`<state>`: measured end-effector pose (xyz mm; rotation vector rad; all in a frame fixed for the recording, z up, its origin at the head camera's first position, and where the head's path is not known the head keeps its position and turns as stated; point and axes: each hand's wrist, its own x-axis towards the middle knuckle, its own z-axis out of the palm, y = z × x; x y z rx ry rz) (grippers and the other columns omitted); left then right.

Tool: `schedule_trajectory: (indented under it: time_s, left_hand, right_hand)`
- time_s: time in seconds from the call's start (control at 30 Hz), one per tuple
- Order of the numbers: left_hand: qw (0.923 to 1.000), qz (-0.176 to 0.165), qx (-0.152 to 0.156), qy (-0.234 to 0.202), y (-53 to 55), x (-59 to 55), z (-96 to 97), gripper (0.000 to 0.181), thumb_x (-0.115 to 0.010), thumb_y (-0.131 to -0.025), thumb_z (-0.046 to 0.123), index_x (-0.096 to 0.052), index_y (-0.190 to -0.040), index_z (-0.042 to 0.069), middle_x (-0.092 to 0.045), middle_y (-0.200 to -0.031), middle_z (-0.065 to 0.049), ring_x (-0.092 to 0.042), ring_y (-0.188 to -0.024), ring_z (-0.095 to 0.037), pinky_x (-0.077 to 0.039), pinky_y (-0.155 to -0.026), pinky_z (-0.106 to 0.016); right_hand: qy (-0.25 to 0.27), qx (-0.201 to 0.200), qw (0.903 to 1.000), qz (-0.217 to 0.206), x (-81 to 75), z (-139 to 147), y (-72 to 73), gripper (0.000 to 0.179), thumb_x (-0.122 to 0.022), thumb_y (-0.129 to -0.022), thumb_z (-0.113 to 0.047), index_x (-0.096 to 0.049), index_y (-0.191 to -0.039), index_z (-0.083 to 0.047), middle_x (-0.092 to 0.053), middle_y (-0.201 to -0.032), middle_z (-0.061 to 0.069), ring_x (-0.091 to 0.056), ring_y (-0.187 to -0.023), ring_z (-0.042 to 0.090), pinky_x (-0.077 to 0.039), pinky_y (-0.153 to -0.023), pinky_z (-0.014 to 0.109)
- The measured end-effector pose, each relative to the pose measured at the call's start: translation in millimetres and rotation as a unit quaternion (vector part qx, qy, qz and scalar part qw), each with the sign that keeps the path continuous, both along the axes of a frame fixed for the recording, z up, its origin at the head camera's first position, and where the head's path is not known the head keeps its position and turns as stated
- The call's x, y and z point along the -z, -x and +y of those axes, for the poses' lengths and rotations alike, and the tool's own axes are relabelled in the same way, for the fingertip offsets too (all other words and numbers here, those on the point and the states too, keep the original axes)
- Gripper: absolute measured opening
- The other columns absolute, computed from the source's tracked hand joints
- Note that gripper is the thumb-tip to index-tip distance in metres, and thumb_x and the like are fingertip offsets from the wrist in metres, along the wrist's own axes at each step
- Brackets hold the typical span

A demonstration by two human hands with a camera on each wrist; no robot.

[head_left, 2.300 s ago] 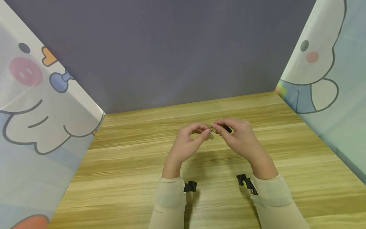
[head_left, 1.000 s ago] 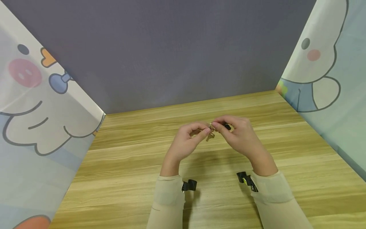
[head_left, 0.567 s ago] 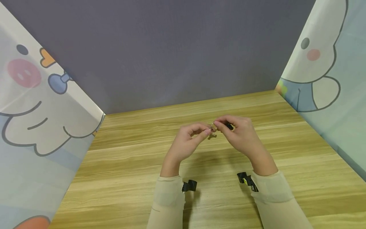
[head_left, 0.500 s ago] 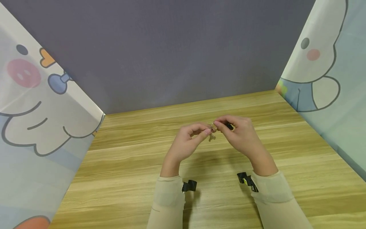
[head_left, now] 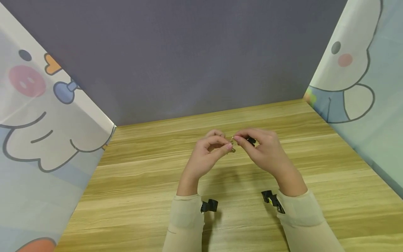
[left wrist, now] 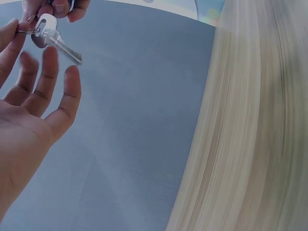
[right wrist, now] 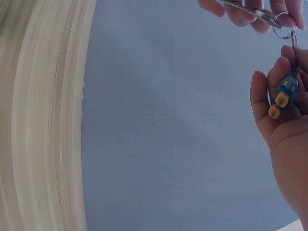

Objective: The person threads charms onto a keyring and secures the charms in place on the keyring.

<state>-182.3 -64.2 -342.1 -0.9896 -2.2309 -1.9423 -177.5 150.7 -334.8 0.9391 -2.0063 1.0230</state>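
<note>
In the head view my left hand (head_left: 204,155) and right hand (head_left: 262,148) meet over the table, fingertips close together. Between them a thin metal ring (head_left: 232,140) shows, with a key (head_left: 233,150) below it. The left wrist view shows a silver key (left wrist: 65,49) hanging from a key ring (left wrist: 25,32) pinched by my left thumb and forefinger; the other left fingers are spread. In the right wrist view, a small blue-and-orange figure charm (right wrist: 287,89) hangs against my right palm from a keychain whose ring my right fingertips pinch, linked with the key ring.
The wooden table (head_left: 141,196) runs back to a grey panel (head_left: 189,59). Cartoon-printed cloths (head_left: 47,115) stand along both sides. A black wrist mount (head_left: 209,205) sits at the left sleeve, and another mount (head_left: 273,201) at the right sleeve.
The keys have swung and now show less under my left thumb. My rear left fingers have lifted away from the forefinger, and my right fingertips have shifted slightly left.
</note>
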Motion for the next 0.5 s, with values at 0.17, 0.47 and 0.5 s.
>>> schedule_trajectory:
  time_s: [0.17, 0.47, 0.5]
  left_hand:
    - [0.9995, 0.025, 0.007, -0.017, -0.7, 0.6, -0.3, 0.007, -0.072, -0.098, -0.001, -0.077, -0.098, -0.006, -0.049, -0.101, -0.003, -0.051, -0.102, -0.016, -0.056, -0.096, -0.032]
    - [0.9999, 0.011, 0.005, 0.012, -0.2, 4.9, 1.8, 0.009, -0.071, -0.101, 0.004, -0.078, -0.099, -0.002, -0.055, -0.105, -0.007, -0.057, -0.098, -0.015, -0.058, -0.093, -0.032]
    - [0.9998, 0.011, 0.003, 0.017, 0.1, 5.3, 2.2, 0.011, -0.071, -0.102, 0.005, -0.078, -0.099, -0.002, -0.056, -0.106, -0.008, -0.058, -0.098, -0.015, -0.058, -0.093, -0.031]
  right_hand:
    - [0.009, 0.013, 0.9997, -0.017, 2.0, 1.0, -0.1, 0.003, -0.078, -0.094, -0.001, -0.079, -0.097, -0.002, -0.078, -0.083, 0.003, -0.055, -0.065, 0.004, -0.040, -0.057, 0.016]
    - [0.007, 0.025, 0.9993, -0.026, 6.3, 1.6, -2.1, 0.020, -0.081, -0.083, 0.012, -0.079, -0.096, -0.003, -0.078, -0.083, 0.003, -0.055, -0.067, 0.003, -0.042, -0.059, 0.016]
    - [0.006, 0.024, 0.9994, -0.024, 6.5, 1.4, -2.4, 0.020, -0.081, -0.084, 0.012, -0.079, -0.097, -0.004, -0.078, -0.084, 0.003, -0.055, -0.067, 0.003, -0.043, -0.060, 0.015]
